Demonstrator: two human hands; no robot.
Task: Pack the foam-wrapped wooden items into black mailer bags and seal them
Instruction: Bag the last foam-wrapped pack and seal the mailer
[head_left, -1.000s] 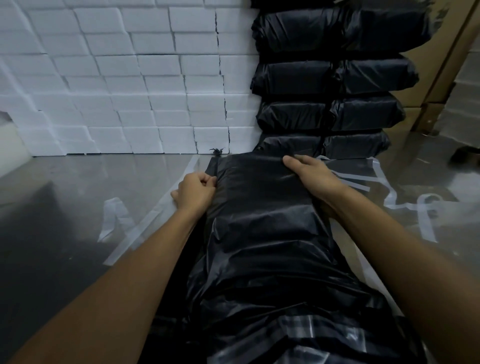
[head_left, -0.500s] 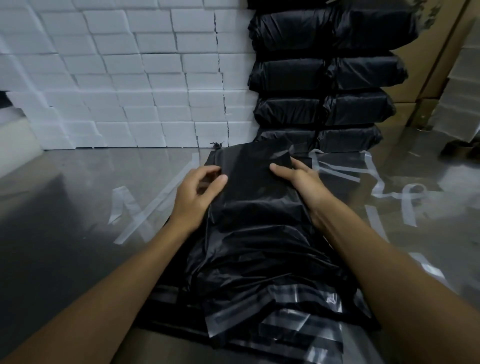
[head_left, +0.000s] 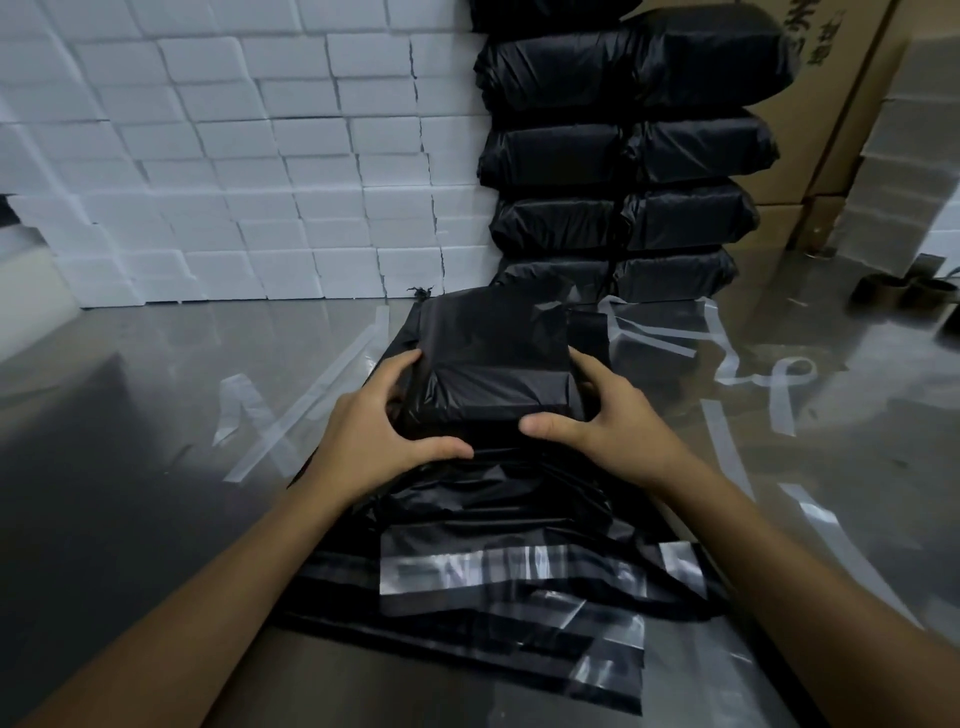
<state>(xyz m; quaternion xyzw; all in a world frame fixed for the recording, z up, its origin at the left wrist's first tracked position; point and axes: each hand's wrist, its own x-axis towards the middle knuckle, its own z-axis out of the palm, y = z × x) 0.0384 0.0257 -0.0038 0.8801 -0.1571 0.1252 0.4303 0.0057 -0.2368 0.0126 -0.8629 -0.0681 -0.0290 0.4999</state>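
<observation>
Parcel squared between both hands, mid-frame, long axis left-right.
We hold the bagged parcel (head_left: 498, 384) on the desk (head_left: 130, 441): left hand (head_left: 379, 436) and right hand (head_left: 613, 426) each keep a curled grip on one end, equally near; the bag's loose tail (head_left: 509, 571) trails toward us, unsealed.
</observation>
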